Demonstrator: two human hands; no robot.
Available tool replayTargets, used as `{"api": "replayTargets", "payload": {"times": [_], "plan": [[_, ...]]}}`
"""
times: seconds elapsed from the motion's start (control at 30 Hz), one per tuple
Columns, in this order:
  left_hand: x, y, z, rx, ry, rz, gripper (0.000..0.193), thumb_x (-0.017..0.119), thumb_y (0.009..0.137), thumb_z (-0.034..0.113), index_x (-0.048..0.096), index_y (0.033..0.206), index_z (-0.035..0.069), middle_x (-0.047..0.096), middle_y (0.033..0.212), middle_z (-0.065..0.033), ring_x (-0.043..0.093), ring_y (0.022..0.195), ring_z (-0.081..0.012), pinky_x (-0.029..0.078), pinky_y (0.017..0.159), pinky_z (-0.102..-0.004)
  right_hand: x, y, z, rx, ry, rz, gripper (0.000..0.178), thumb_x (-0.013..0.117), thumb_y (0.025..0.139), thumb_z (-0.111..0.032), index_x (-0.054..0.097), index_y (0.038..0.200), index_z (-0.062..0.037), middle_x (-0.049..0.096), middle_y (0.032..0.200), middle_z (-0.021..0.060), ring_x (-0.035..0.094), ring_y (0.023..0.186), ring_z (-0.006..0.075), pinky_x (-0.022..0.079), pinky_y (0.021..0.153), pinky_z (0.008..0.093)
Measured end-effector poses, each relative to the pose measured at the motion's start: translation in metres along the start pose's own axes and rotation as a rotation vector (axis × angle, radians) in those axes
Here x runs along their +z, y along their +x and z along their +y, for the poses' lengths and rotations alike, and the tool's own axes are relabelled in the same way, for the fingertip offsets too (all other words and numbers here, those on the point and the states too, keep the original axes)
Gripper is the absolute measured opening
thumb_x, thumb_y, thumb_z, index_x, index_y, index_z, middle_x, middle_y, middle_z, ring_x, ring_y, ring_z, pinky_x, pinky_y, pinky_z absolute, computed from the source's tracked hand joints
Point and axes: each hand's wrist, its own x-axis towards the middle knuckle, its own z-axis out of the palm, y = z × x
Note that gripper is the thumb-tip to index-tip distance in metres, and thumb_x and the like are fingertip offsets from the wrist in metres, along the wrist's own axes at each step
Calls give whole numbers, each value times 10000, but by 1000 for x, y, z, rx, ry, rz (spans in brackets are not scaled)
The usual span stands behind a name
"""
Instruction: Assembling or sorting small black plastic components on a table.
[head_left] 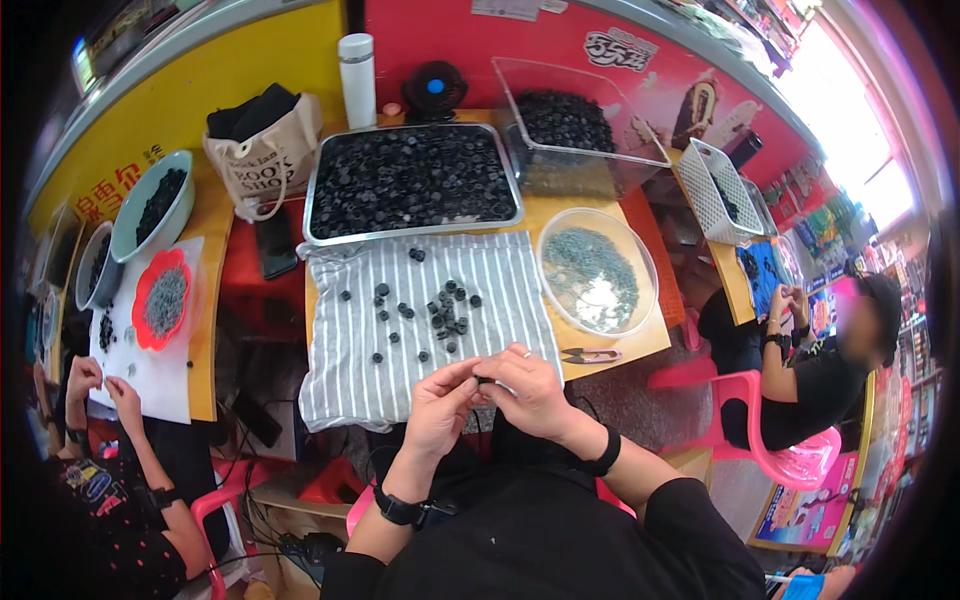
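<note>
Close to my body, my left hand (440,408) and my right hand (526,390) meet just past the front edge of a grey-and-white striped cloth (335,310). Fingers of both hands pinch together around a small black piece (484,381); most of it is hidden by the fingertips. Several small black round parts (440,318) lie scattered over the cloth, thickest right of its middle. Behind it, a metal tray (415,238) is filled with the same black parts. On the right, a round clear tub (652,285) contains small grey-green pieces, with small thread snips (592,356) lying in front.
A clear bin (560,160) of black parts, a small fan (436,90), a white bottle (357,80) and a canvas bag (262,155) stand at the back. A phone (275,248) lies left. People work at tables on both sides, beside a red bowl (163,300) and a white basket (715,190).
</note>
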Motion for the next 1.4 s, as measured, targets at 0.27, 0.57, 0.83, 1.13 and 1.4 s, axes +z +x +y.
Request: {"api": "replayTargets", "payload": {"times": [0.27,0.57,0.83,1.13,1.4], "plan": [[-7,1,0,3,-22,5,266,604,941,26,626,1200,-33,697,1047,-176,685,909,-240,548,796,-329,-73,15,30,220,-20,229,127,659,769,63,634,875,-2,631,839,130,630,751,284,511,669,346],[-3,1,1,32,14,-7,240,586,950,25,638,1178,-31,701,1033,-183,685,900,-245,539,800,-322,-134,10,122,455,-445,-157,68,649,709,-90,678,754,-48,651,813,158,641,791,362,509,708,442],[-5,1,-1,32,-2,-21,246,593,949,30,638,1180,-41,699,1034,-186,686,899,-246,542,803,-323,-129,9,128,393,-518,-270,50,611,739,-89,648,754,-60,624,827,176,625,816,390,488,719,476],[21,1,8,198,648,88,239,629,890,-15,649,1125,-52,678,966,-133,648,827,-194,513,748,-313,-127,12,119,379,-624,-335,49,608,744,-81,640,757,-46,619,827,167,623,837,386,490,738,471],[29,26,3,863,1645,125,218,667,756,-28,643,972,-20,560,970,-155,543,898,-344,458,767,-421,-128,9,121,319,-612,-317,59,582,770,-84,592,760,-27,620,808,176,620,811,405,484,718,494]]}}
